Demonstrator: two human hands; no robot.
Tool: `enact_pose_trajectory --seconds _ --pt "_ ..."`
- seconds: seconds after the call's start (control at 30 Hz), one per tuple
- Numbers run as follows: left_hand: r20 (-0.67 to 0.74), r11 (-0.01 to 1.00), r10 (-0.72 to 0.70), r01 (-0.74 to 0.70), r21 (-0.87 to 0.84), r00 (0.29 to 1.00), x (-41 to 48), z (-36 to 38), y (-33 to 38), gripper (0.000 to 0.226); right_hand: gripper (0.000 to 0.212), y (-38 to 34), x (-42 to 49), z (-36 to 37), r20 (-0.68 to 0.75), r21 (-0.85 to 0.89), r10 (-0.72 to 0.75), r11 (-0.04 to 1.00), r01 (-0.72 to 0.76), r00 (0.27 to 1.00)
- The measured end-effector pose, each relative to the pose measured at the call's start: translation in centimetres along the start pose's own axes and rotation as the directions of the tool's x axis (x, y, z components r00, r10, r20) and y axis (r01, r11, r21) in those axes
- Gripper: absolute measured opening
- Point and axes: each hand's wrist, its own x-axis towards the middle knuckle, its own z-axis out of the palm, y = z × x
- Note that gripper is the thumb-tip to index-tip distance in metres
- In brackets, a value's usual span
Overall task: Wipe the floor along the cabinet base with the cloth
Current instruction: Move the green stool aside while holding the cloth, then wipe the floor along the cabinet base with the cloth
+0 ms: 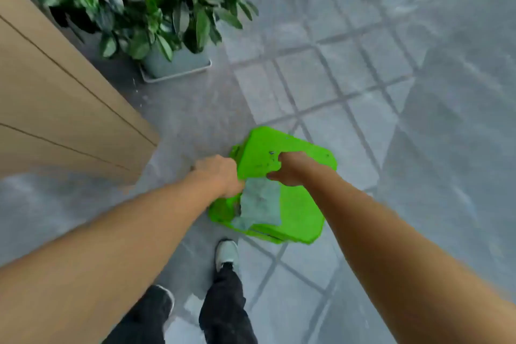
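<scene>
Both hands gripped a bright green cloth (pixel 293 204) above the floor (pixel 363 92), near the cabinet (pixel 55 98) corner. The left hand (pixel 220 173) was fisted on its edge; the right hand (pixel 290 169) pinched it, fingers (pixel 275 176) closed.

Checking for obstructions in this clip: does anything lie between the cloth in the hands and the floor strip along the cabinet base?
Nothing visible does. Both hands, left hand and right hand, hold the bright green cloth above grey tiled floor. The strip beside the tan wooden cabinet looks bare; the potted leafy plant stands farther along it.
</scene>
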Motion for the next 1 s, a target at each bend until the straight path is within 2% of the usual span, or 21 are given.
enact_pose_trajectory --seconds 0.03,0.1,0.17,0.27,0.37,0.43,0.5,0.57,0.6,0.63,0.67,0.73,0.83,0.9,1.0 --pt "0.013 1.0 0.0 0.0 -0.024 1.0 1.2 2.4 -0.1 0.066 0.07 -0.1 1.5 3.1 0.052 0.016 0.037 0.999 -0.038 0.998" --pt "-0.006 0.991 0.004 -0.004 -0.135 1.0 3.8 7.6 -0.2 0.063 0.08 0.0 3.9 9.8 0.028 0.136 0.097 0.986 -0.1 0.995" --pt "-0.051 0.962 -0.008 -0.007 -0.274 0.999 5.1 12.0 -0.1 0.059 0.085 -0.2 4.4 15.7 -0.135 0.24 0.182 0.96 -0.146 0.974" --pt "-0.221 0.878 -0.054 -0.059 -0.475 0.974 6.4 16.5 -0.7 0.044 0.074 -1.0 4.8 20.6 -0.426 0.267 0.251 0.953 -0.144 0.869" --pt "-0.334 0.728 -0.069 -0.181 -0.661 0.94 6.6 18.9 -1.7 0.031 0.063 -2.7 5.1 22.2 -0.522 0.326 0.269 0.94 -0.102 0.809" --pt "-0.28 0.57 -0.136 -0.156 -0.806 0.95 6.6 19.4 -2.9 0.027 0.058 -4.4 5.4 22.0 -0.504 0.355 0.249 0.933 -0.065 0.827" --pt "-0.029 0.289 -0.247 0.045 -0.956 0.968 6.8 19.4 -5.1 0.027 0.056 -7.1 5.9 21.4 -0.481 0.305 0.171 0.952 -0.019 0.86" --pt "0.278 -0.058 -0.252 0.273 -0.96 0.927 7.1 19.0 -8.5 0.017 0.055 -10.9 6.9 20.9 -0.476 0.171 0.002 0.981 0.09 0.879" --pt "0.378 -0.178 -0.219 0.344 -0.922 0.9 7.3 18.9 -10.8 0.013 0.054 -13.1 7.7 20.8 -0.455 0.108 -0.092 0.982 0.157 0.886" --pt "0.43 -0.259 -0.195 0.377 -0.889 0.881 7.5 18.8 -13.4 0.016 0.051 -15.4 8.8 20.7 -0.433 0.083 -0.164 0.972 0.22 0.886" --pt "0.439 -0.298 -0.196 0.374 -0.879 0.877 7.8 19.1 -16.1 0.02 0.047 -17.7 10.1 20.8 -0.412 0.1 -0.213 0.956 0.277 0.886" --pt "0.392 -0.298 -0.243 0.316 -0.901 0.887 9.0 19.9 -21.2 0.024 0.043 -21.7 13.3 21.6 -0.382 0.199 -0.254 0.916 0.348 0.889" --pt "0.307 -0.221 -0.342 0.242 -0.945 0.888 12.8 22.6 -27.8 0.025 0.041 -26.1 19.6 24.7 -0.324 0.303 -0.241 0.89 0.342 0.915" --pt "0.277 -0.159 -0.378 0.233 -0.959 0.883 15.9 25.6 -30.7 0.026 0.039 -27.5 23.6 28.1 -0.267 0.275 -0.252 0.905 0.324 0.93" --pt "0.272 -0.143 -0.402 0.233 -0.962 0.874 21.2 31.5 -32.6 0.021 0.033 -28.0 29.8 33.1 -0.223 0.108 -0.352 0.918 0.382 0.909"
